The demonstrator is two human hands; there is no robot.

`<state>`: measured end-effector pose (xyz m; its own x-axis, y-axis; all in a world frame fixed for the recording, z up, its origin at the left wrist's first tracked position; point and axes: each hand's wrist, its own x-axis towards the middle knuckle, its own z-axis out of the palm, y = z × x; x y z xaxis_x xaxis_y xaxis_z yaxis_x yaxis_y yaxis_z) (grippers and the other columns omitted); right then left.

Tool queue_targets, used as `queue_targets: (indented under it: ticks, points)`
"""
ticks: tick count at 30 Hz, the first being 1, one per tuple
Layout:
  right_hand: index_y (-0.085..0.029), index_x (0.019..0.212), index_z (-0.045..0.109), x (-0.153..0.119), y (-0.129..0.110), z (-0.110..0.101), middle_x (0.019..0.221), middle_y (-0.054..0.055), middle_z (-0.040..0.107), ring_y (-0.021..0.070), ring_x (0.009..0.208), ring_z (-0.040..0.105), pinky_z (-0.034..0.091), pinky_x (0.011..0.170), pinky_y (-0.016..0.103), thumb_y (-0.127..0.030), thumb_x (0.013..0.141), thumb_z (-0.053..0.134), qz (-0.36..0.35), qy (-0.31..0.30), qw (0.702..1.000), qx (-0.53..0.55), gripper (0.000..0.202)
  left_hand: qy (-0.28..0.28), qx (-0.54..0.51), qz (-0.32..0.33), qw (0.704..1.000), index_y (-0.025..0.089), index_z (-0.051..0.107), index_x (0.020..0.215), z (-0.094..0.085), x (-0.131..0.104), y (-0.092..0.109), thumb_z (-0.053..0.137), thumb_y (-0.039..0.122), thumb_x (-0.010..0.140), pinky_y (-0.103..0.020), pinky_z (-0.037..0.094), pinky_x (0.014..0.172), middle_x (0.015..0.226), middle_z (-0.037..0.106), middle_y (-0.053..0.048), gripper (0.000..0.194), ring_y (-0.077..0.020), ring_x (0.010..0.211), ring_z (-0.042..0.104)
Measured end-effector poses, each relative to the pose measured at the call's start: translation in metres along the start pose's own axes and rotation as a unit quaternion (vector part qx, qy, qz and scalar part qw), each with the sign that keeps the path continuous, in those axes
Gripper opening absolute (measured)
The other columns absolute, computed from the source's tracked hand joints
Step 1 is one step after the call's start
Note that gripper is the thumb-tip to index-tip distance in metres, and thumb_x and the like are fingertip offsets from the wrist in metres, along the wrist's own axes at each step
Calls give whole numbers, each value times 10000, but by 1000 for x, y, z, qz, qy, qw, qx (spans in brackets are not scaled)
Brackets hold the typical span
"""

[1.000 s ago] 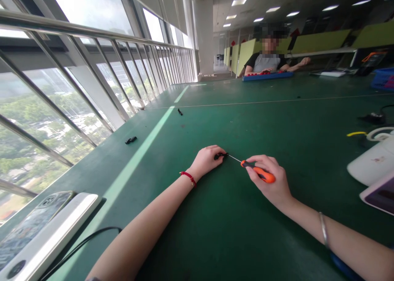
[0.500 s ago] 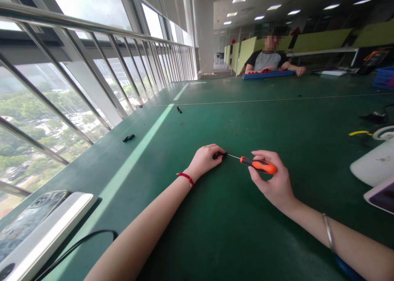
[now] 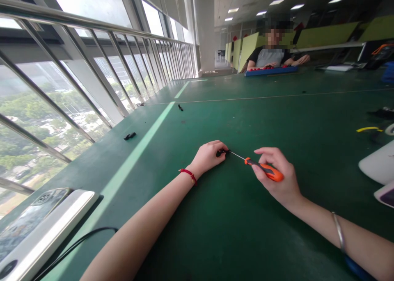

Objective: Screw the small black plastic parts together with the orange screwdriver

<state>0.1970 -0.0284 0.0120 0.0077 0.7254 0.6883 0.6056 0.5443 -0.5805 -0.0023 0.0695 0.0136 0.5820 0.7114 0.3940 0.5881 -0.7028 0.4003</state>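
Observation:
My left hand (image 3: pixel 211 154), with a red bracelet (image 3: pixel 188 175) at the wrist, is closed on a small black part (image 3: pixel 220 153) low over the green table. Fingers hide most of that part, so its exact kind does not show. In my right hand (image 3: pixel 281 176) is a screwdriver (image 3: pixel 267 171) with an orange and black handle. Its thin metal shaft points left, and the tip meets the black part at the left fingertips. The right thumb lies along the handle while the index finger is stretched out above it.
Two small black pieces (image 3: pixel 129 136) (image 3: pixel 180 107) lie on the green table (image 3: pixel 197 231). Phone-like devices (image 3: pixel 58 227) and a black cable (image 3: pixel 80 245) sit at front left. A white object (image 3: pixel 378 164) stands at right. Across the table, a person (image 3: pixel 271 56) sits behind a blue tray (image 3: pixel 271 71).
The screwdriver handle has tilted lower to the right, and the right fingers have shifted on it. The left hand keeps its hold on the black part. The whole view has moved slightly.

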Motion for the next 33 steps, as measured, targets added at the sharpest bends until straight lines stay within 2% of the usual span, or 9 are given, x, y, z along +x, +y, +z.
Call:
queue_targets:
  ticks: [3, 7, 12, 17, 19, 23, 25, 30, 33]
  points:
    - [-237, 935, 570, 0, -2, 0, 646, 0, 596, 203, 712, 598, 492, 675, 352, -299, 826, 583, 2, -12, 1000, -12, 126, 0, 3, -2, 1000, 189, 667, 911, -1, 0, 1, 519, 152, 772, -224, 504, 723, 948, 681, -18, 206, -132, 791, 629]
    - [-220, 1062, 536, 0, -2, 0, 806, 31, 602, 196, 749, 605, 517, 702, 363, -263, 775, 630, 11, 45, 999, -2, 305, -3, 8, -5, 1000, 193, 668, 921, -1, 0, 2, 517, 157, 778, -230, 505, 723, 955, 682, -19, 211, -137, 798, 631]
    - [-239, 913, 568, 2, -1, 0, 670, -2, 614, 169, 622, 605, 517, 618, 321, -279, 814, 611, 22, -7, 1000, 7, 115, -2, 7, -2, 1000, 195, 673, 926, -1, 0, 1, 519, 160, 784, -229, 506, 730, 961, 687, -16, 212, -135, 804, 634]
    - [-217, 1146, 479, 4, -2, -1, 801, 17, 583, 188, 762, 614, 529, 758, 376, -216, 768, 640, -15, 46, 998, 27, 411, 8, -25, -11, 1000, 189, 687, 909, 2, 0, -3, 543, 158, 770, -225, 512, 744, 913, 686, -12, 202, -125, 781, 632]
    - [-216, 1144, 483, 3, -1, -1, 779, 8, 566, 181, 730, 600, 531, 729, 367, -232, 769, 638, -8, 32, 999, 27, 407, 11, -38, -14, 999, 186, 690, 907, 3, 0, -4, 548, 156, 765, -225, 513, 742, 905, 685, -13, 204, -124, 777, 630]
    - [-237, 949, 593, 1, 0, -1, 753, 21, 616, 179, 687, 608, 519, 639, 334, -310, 828, 591, -2, -35, 999, -4, 142, 15, -52, -15, 998, 178, 693, 885, 3, 1, -6, 555, 164, 763, -229, 517, 737, 884, 682, -17, 186, -124, 764, 626]
    - [-238, 997, 588, 0, 0, 0, 787, 32, 622, 190, 724, 615, 522, 662, 346, -295, 825, 596, -7, -26, 1000, -2, 181, 15, -53, -17, 998, 178, 692, 874, 3, 1, -6, 559, 167, 761, -230, 518, 732, 877, 680, -18, 175, -126, 763, 625]
    - [-219, 1182, 470, 0, -1, 0, 919, 50, 572, 191, 799, 603, 527, 746, 379, -235, 757, 640, -19, 18, 999, 32, 458, 14, -50, -12, 999, 183, 687, 891, 3, 1, -6, 551, 164, 767, -227, 517, 736, 895, 678, -14, 185, -124, 775, 625]
    - [-227, 1107, 516, -1, -2, 0, 746, 7, 582, 182, 687, 587, 514, 695, 368, -274, 780, 626, 0, -23, 1000, 3, 348, 13, -46, -11, 999, 184, 687, 899, 3, 1, -6, 550, 162, 767, -229, 520, 743, 904, 680, -16, 191, -124, 776, 626]
